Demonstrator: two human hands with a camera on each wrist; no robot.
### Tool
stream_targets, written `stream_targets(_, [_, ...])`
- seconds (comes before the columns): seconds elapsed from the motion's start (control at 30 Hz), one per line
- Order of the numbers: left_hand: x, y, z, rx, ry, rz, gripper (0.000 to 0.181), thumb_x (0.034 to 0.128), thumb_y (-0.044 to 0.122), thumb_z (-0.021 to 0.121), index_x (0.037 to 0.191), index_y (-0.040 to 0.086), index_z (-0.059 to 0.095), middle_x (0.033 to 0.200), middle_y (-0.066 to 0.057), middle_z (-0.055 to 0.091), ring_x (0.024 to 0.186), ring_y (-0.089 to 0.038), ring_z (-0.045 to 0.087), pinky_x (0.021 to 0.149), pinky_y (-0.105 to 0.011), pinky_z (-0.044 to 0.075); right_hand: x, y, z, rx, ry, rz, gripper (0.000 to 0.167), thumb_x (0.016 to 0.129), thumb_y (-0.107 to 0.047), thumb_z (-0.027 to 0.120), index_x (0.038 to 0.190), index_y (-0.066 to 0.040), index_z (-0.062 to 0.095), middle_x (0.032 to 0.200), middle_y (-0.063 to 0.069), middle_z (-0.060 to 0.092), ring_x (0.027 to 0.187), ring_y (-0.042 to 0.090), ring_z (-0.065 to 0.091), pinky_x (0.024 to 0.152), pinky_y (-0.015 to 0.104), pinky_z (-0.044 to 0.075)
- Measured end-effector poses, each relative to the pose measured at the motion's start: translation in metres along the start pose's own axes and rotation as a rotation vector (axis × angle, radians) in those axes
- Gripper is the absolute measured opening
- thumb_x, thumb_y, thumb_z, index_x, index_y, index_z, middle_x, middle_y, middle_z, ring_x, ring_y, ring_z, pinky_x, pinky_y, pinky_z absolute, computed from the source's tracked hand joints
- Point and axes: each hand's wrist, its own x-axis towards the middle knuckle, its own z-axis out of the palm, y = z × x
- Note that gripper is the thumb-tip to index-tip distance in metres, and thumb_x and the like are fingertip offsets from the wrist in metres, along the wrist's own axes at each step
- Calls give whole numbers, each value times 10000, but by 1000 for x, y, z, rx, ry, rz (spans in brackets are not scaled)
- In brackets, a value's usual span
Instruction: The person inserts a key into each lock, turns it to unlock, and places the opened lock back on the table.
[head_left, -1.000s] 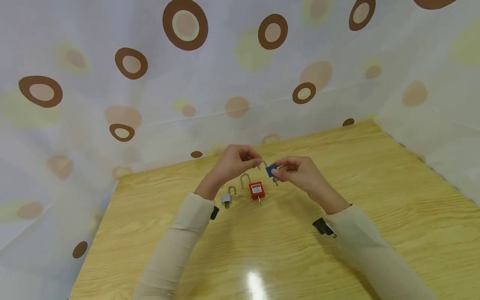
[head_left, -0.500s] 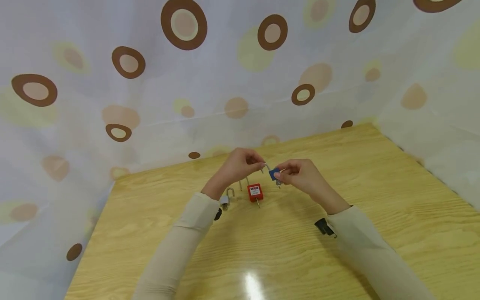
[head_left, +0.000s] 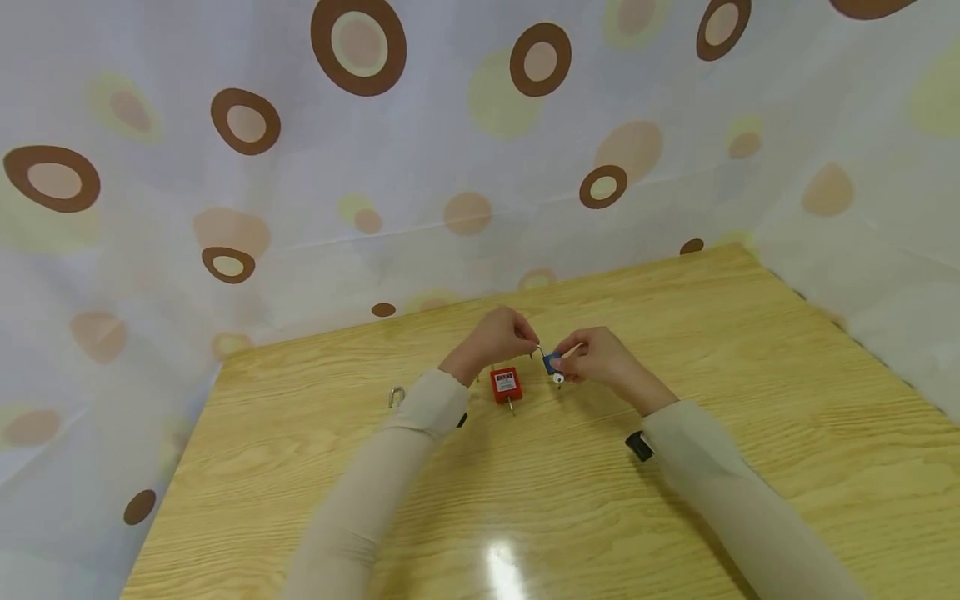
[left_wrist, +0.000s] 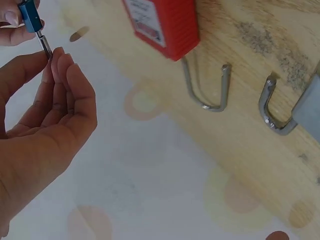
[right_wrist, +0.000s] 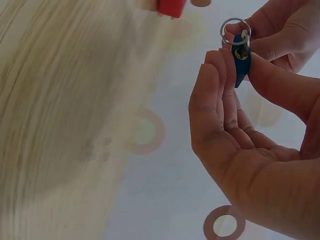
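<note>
Above the table, both hands hold a small blue padlock (head_left: 551, 363). My left hand (head_left: 498, 337) pinches its metal shackle between thumb and fingertips, as the left wrist view also shows. My right hand (head_left: 603, 367) pinches the blue body between thumb and fingers. A key with a ring (right_wrist: 235, 31) sits at the padlock's lower end. Just below the left hand lies a red padlock (head_left: 506, 385) with a white label, its shackle partly hidden by that hand. A grey padlock (left_wrist: 309, 106) lies beyond it; in the head view only its shackle (head_left: 396, 397) shows beside the left sleeve.
The light wooden table (head_left: 570, 508) meets a dotted cloth wall (head_left: 420, 150) at the back and another at the right. A key (head_left: 512, 407) sticks out of the red padlock towards the person. Both sleeves carry a dark wrist device (head_left: 640, 446).
Both hands have moved slightly right and nearer, still holding the blue padlock. The left sleeve now hides the grey padlock's body, and its shackle shows further left than before.
</note>
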Motion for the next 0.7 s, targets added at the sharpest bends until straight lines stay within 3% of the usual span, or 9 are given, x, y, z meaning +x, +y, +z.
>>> stream_targets(0.17, [14,-4,9,86,-28,-42,112,911,63,648,933,7,743,924,-89,699,797,-179,615,680,-248,497,16,6,4,-94,10,83,244,896,-82,672,1051,98,616,822,152,706,765,269,694,716,376,570])
stream_targets(0.33, [27,-10,17,159,-39,-40,113,905,53,649,909,18,756,932,-90,715,780,-170,623,659,-237,495,29,11,7,-194,14,110,224,886,-81,684,1005,97,622,823,179,706,693,215,693,661,337,568])
stream_targets(0.7, [34,-14,23,204,-39,-83,151,924,54,620,860,22,752,949,-92,715,691,-131,578,658,-245,495,39,14,9,-234,-20,140,204,891,-67,673,997,100,622,819,187,700,698,231,692,655,326,565])
